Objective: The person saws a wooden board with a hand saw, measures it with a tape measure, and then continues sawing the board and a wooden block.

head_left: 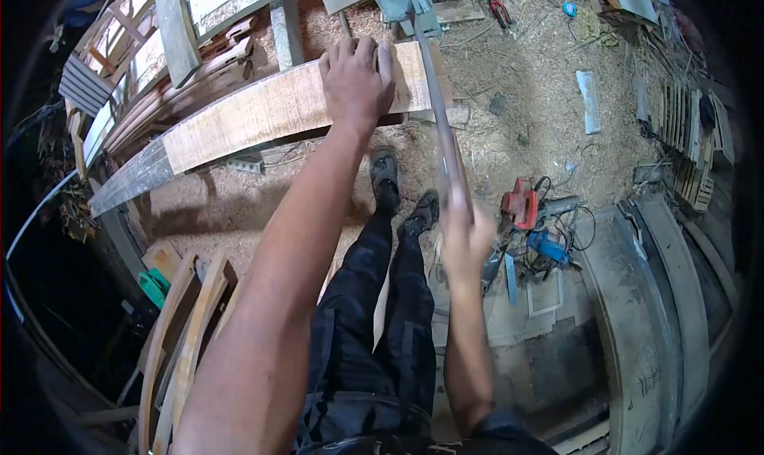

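My left hand point(356, 79) lies flat, fingers spread, on top of a long curved wooden plank point(263, 113) that runs from lower left to upper right. My right hand point(465, 236) is closed around the handle of a long tool point(436, 97), blurred by motion, whose shaft reaches up to a metal head point(414, 1) near the plank's right end. My legs in dark trousers and dark shoes point(402, 192) stand below the plank on a sawdust floor.
Stacked boards and curved wooden pieces point(159, 49) lie at upper left; more curved planks point(187, 336) at lower left. Red and blue power tools with cables point(533, 216) sit to the right. Pliers point(500, 11) lie at the top. A curved grey slab point(645, 312) fills the right.
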Motion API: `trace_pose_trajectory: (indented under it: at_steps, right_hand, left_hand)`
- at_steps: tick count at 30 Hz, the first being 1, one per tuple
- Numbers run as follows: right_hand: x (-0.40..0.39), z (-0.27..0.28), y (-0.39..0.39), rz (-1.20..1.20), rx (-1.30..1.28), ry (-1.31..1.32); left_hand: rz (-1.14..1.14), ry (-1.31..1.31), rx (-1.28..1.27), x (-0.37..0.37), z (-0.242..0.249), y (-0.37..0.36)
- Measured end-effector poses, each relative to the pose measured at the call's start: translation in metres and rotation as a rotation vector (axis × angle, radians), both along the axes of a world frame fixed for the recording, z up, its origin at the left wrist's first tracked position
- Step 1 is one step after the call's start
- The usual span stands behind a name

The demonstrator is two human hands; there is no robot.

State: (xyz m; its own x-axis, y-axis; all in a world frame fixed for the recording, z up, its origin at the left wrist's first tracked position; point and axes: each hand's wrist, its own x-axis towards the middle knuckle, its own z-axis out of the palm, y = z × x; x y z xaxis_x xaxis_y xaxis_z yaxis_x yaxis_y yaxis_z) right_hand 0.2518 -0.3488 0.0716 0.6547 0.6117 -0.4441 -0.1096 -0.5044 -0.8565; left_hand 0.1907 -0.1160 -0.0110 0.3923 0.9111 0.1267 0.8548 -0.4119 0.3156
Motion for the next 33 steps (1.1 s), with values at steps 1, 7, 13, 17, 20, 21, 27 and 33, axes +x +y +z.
trace_pose_trajectory:
  at_steps: [1,7,13,17,20,21,27,33]
  right_hand:
    - [-0.010,0.008,-0.044,0.039,0.019,-0.028]
    - [-0.007,0.002,-0.023,-0.009,-0.066,0.005]
    - [-0.007,0.011,-0.018,-0.036,-0.053,0.035]
    - [-0.035,0.039,-0.089,-0.066,-0.030,0.079]
    - [-0.016,0.005,0.011,-0.020,-0.026,-0.121]
    - [-0.001,-0.019,0.043,-0.012,-0.005,-0.134]
    - [-0.022,0.037,-0.050,-0.033,-0.083,0.006]
    - [0.007,-0.009,0.005,-0.026,-0.059,0.064]
  left_hand:
    - [0.000,0.003,-0.001,0.001,0.002,0.000]
    - [-0.021,-0.028,0.005,-0.001,0.002,0.002]
    - [-0.015,-0.039,-0.010,-0.001,0.000,0.000]
    - [-0.020,-0.012,0.044,-0.002,-0.002,0.000]
    - [-0.013,-0.020,-0.010,-0.001,-0.001,0.001]
    - [-0.011,-0.051,0.011,0.000,-0.001,0.001]
    - [-0.032,-0.042,-0.029,-0.001,0.000,0.002]
    - [-0.053,-0.051,0.011,0.001,0.002,0.004]
